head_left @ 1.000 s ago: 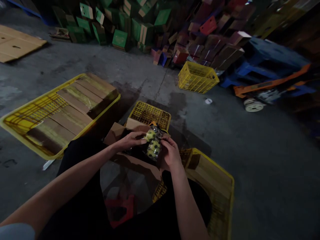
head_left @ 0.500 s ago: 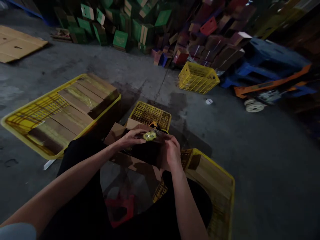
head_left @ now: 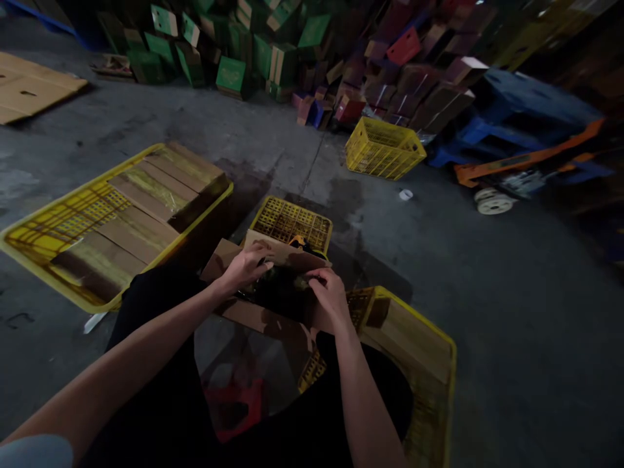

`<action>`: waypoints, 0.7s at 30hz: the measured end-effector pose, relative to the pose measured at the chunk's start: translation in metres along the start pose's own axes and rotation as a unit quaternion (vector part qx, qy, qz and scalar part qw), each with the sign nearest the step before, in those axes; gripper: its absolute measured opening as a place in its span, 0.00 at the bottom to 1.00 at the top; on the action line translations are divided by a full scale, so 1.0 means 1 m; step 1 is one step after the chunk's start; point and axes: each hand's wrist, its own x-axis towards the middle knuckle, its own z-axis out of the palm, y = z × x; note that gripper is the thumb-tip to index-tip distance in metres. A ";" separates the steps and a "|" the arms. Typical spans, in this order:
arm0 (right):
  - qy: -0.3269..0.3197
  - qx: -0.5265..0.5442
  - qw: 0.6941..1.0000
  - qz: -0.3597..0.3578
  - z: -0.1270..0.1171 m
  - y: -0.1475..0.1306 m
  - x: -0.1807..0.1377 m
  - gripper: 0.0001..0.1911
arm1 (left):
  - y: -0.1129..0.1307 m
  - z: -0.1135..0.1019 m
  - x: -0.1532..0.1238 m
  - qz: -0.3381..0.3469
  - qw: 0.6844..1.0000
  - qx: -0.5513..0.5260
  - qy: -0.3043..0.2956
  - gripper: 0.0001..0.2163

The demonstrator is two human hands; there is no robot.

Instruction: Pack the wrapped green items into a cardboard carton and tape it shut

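An open cardboard box point(head_left: 266, 320) stands in front of me between my legs, its flaps folded out and its inside very dark. My left hand point(head_left: 247, 266) is over the box's left part, thumb and bent fingers slightly apart, with nothing visible between them. At the right side of the opening is my right hand point(head_left: 330, 289), its fingers closed together and pointing down into the box. A dim, pale greenish thing point(head_left: 301, 284) shows by those fingertips; whether they grip it cannot be seen. A clear-wrapped packet held earlier is not plainly visible.
A yellow crate point(head_left: 195, 211) with taped cartons point(head_left: 156, 188) stands left, another yellow crate point(head_left: 453, 364) right. Behind the box lies a yellow crate point(head_left: 292, 218) with a black-and-orange object point(head_left: 301, 243). Farther off are a yellow basket point(head_left: 385, 149), a pallet jack point(head_left: 526, 159) and piled green boxes point(head_left: 231, 75).
The yellowish-green packet in clear wrap, held between both hands above the box, has gone down out of plain view. My left hand has drawn left and loosened; the right fingers have dipped into the opening.
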 end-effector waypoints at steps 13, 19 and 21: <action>-0.107 -0.064 0.988 -0.095 0.029 -0.005 -0.002 0.20 | -0.011 0.008 -0.006 -0.077 0.992 0.067 -0.077 0.08; -0.207 -0.057 0.969 -0.125 0.057 -0.001 -0.009 0.36 | -0.011 0.012 -0.006 -0.054 0.993 0.025 -0.101 0.12; -0.239 -0.061 0.961 -0.124 0.067 -0.002 -0.014 0.41 | -0.009 0.014 -0.005 -0.042 0.993 0.003 -0.106 0.12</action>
